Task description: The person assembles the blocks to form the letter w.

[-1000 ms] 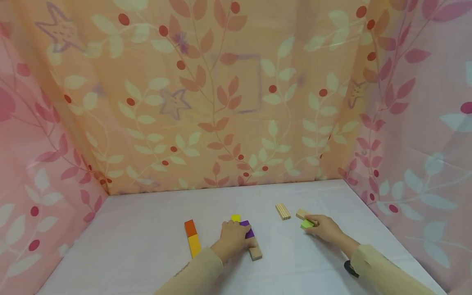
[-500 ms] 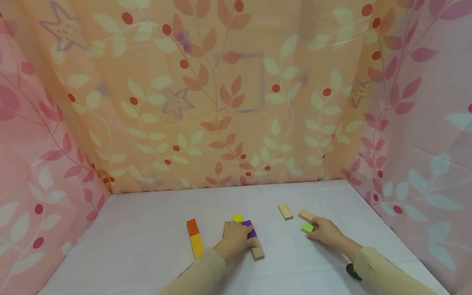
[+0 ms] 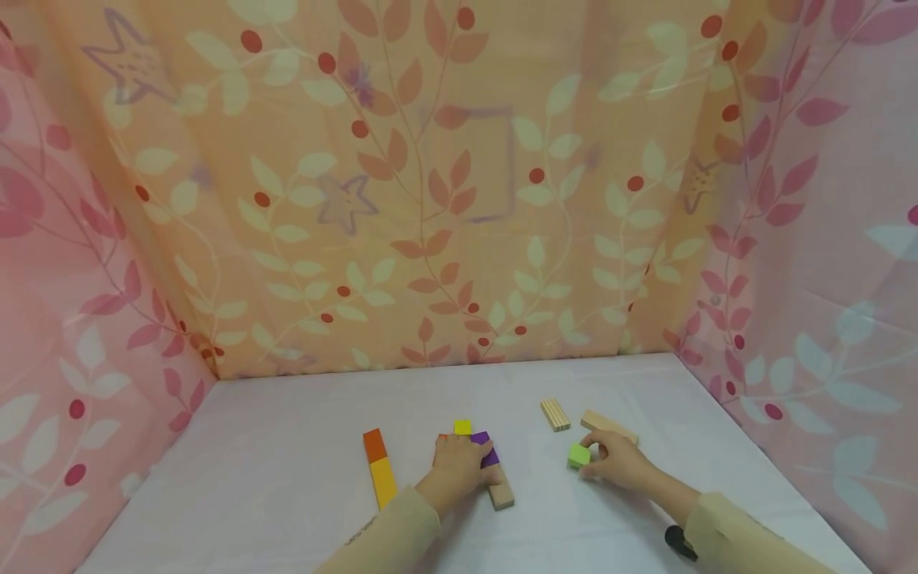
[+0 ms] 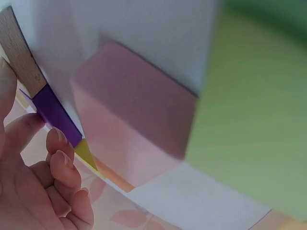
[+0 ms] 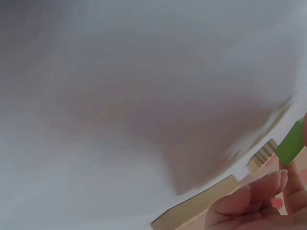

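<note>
In the head view my right hand [image 3: 618, 461] pinches a small light green block [image 3: 578, 457] between thumb and finger. The same green block [image 5: 290, 143] shows at the right edge of the right wrist view. My left hand [image 3: 459, 464] rests over a group of blocks, touching a purple block [image 3: 487, 449] and a plain wooden block [image 3: 501, 488] set end to end with it. Behind those fingers sits a yellow block [image 3: 462, 427]. In the left wrist view a pink block [image 4: 134, 110] and a large green block [image 4: 249, 115] lie near the palm; the hand hides most of them from the head.
To the left, an orange block [image 3: 375, 445] and a yellow-orange block [image 3: 383, 481] form a row. Farther back lie a striped wooden block [image 3: 555, 414] and a long plain wooden plank [image 3: 610, 426]. A patterned curtain [image 3: 402, 199] encloses the white table [image 3: 287, 446].
My right hand has carried the green block leftward and nearer, away from the wooden plank, which is now more exposed. My left hand has stayed on its blocks.
</note>
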Available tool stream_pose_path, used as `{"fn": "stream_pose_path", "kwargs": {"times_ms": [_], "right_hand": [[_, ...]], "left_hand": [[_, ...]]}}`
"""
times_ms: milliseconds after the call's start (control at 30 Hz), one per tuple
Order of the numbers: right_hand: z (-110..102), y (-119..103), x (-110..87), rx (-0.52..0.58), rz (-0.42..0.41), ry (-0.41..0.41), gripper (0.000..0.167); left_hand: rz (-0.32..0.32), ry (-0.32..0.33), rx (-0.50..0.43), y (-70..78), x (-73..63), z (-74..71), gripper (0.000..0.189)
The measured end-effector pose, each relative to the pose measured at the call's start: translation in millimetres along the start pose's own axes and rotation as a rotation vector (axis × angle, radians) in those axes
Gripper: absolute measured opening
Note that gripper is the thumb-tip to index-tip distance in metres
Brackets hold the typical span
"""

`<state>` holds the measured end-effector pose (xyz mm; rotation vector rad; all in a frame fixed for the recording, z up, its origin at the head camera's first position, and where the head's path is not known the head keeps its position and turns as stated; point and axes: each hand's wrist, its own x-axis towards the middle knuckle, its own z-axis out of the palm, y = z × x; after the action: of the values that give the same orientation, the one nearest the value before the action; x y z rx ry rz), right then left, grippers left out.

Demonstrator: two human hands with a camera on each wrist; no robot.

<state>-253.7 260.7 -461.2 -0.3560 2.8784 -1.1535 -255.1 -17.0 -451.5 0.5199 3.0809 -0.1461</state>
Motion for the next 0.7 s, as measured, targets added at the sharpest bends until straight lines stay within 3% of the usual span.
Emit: {"fn": "stream_pose_path", "kwargs": {"times_ms": [200, 533, 700], "right_hand": [[7, -9, -3.0, -0.017, -0.048, -0.039, 0.038], [18, -26, -8.6, 0.026, -0.035, -0.129, 0.038], [23, -29, -11.4, 0.026, -0.076, -0.18, 0.036]], "left_hand": [[0.006, 0.012, 0.021, 0.0, -0.4, 0.5, 0.057], [0.015, 0.005, 0.05, -0.4, -0.3, -1.0, 0.057], [0.016, -0.006, 0.056, 0.0, 0.3, -1.0, 0.058]]}}
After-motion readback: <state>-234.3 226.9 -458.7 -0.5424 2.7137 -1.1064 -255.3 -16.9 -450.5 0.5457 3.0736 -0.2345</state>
